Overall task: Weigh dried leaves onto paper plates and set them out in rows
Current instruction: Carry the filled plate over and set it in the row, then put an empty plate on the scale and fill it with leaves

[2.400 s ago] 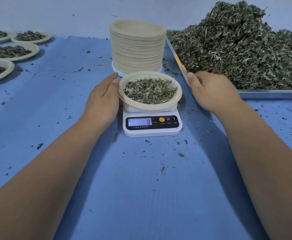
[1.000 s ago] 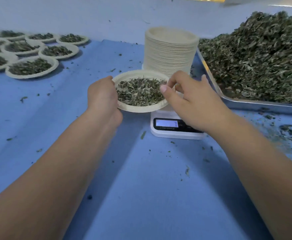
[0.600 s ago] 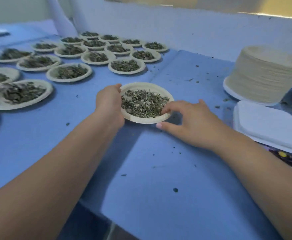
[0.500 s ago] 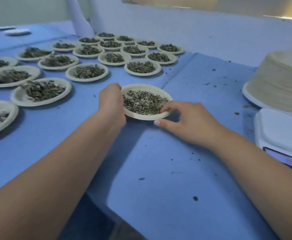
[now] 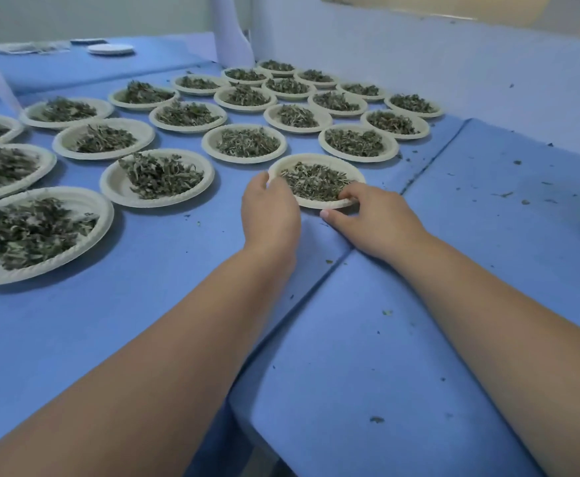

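Across the blue-covered desk, filled plates are ranked in rows beyond and to the left of the left hand. Between both hands a paper plate of dried leaves is gripped by its rim. One side is clasped by the left hand and the near edge pinched by the right hand, presumably so it is kept level and lined up at the row's open end.

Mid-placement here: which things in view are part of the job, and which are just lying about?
Job: held plate with dried leaves, gripped by left hand and right hand; filled plates in rows.
Lying about: leaf crumbs on blue cloth; white disc far back; white post.
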Available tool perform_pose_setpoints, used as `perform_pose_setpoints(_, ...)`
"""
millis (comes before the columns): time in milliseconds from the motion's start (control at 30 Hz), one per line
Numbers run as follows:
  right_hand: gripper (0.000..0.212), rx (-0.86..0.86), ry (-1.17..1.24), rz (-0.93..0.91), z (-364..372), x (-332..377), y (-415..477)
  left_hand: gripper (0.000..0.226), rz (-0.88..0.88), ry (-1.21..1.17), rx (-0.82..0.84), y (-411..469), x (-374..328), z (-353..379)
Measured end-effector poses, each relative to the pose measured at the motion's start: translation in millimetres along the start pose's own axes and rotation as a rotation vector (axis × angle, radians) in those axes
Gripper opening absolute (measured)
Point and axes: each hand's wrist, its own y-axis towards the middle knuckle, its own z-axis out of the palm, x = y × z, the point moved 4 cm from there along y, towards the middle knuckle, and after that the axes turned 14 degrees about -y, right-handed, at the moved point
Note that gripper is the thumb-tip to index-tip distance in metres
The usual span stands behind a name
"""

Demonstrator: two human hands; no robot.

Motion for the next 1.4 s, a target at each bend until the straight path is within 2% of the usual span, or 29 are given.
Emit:
perform_pose_setpoints(67,0.056,-0.007,-0.001,0.004,1.7,1.2,2.7,0.032,0.015,0.016,0.011,-3.7,5.0,0.0)
perform_pose_setpoints(167,0.055,-0.023,0.004,0.003,0.4,5.1,1.5,0.055,0.086,0.056,0.069,-15.9,4.5,0.9)
perform_pose_setpoints(300,0.059,0.019,0.064,0.005,-8.9,6.2,-9.2,0.056,0.189,0.131,0.235,-40.0,0.0,12.7)
perform_pose_setpoints(400,0.053,0.028,0.106,0.005,-29.7,-5.5,-35.7,0.049,0.168,0.097,0.330,-64.5,0.8,25.9)
perform_pose_setpoints(467,0.049,-0.023,0.109,0.026,-50.9,-25.1,-59.0,0.043,0.145,0.108,0.422,-86.4,9.1,46.3)
perform_pose_setpoints(567,0.044,-0.079,0.080,0.084,-84.2,-67.2,-99.6,0.050,0.146,0.169,0.540,-127.2,24.2,90.1)
perform_pose_setpoints(700,0.048,-0.168,-0.031,0.221,-118.8,-135.4,-160.9,0.049,0.162,0.216,0.750,-197.3,50.2,150.6)
perform_pose_setpoints(833,0.041,-0.289,-0.058,0.359,-138.4,-203.3,-224.6,0.053,0.216,0.221,0.930,-261.1,71.2,203.0)
perform_pose_setpoints(900,0.038,-0.348,-0.072,0.429,-144.6,-236.2,-255.3,0.054,0.314,0.251,0.983,-284.8,76.6,229.0)
perform_pose_setpoints(1033,0.034,-0.454,-0.086,0.574,-150.1,-295.5,-300.2,0.052,0.478,0.332,1.204,-329.0,91.2,277.4)
perform_pose_setpoints(1100,0.034,-0.448,-0.081,0.621,-147.5,-315.4,-311.5,0.052,0.681,0.420,1.282,-342.8,93.3,300.1)
perform_pose_setpoints(1167,0.032,-0.462,-0.099,0.663,-145.8,-327.3,-318.7,0.051,0.970,0.696,1.309,-344.4,94.4,325.9)
perform_pose_setpoints(1233,0.027,-0.539,-0.128,0.691,-147.4,-333.7,-323.8,0.064,1.213,1.030,1.261,-332.3,95.2,352.6)
perform_pose_setpoints(1300,0.022,-0.593,-0.137,0.706,-151.3,-337.0,-328.3,0.070,1.271,1.260,1.139,-316.9,90.0,372.5)
perform_pose_setpoints(1400,0.024,-0.535,-0.094,0.688,-151.4,-339.0,-328.2,0.063,1.313,1.419,1.012,-305.6,85.1,387.7)
